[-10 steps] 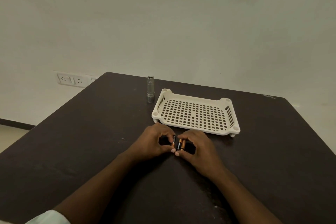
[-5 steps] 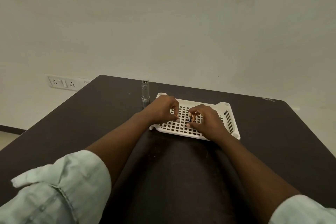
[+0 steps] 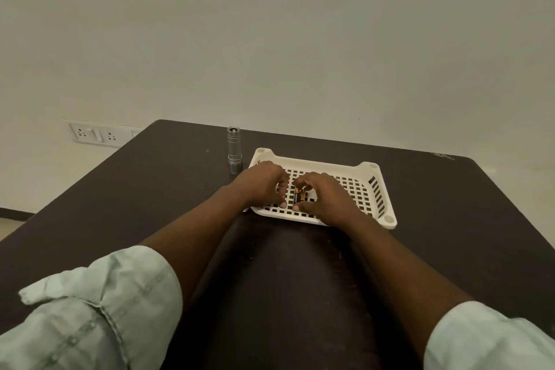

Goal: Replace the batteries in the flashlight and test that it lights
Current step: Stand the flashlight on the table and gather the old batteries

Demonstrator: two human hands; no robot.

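Note:
A silver flashlight (image 3: 234, 149) stands upright on the dark table (image 3: 300, 279), just left of a white perforated tray (image 3: 377, 189). Both my hands are over the tray's floor. My right hand (image 3: 326, 200) pinches two black-and-copper batteries (image 3: 300, 196) between thumb and fingers, low over the tray. My left hand (image 3: 261, 186) is beside them with a small gap between; its fingers are curled and nothing shows in them. The tray's left rim is partly hidden by my left hand.
A wall socket panel (image 3: 94, 134) is on the wall beyond the table's left edge. The table's far edge runs close behind the flashlight and tray. My rolled pale sleeves fill the bottom corners.
Both hands have carried the batteries from the bare table in front of the tray forward onto the tray. My left hand no longer touches the batteries.

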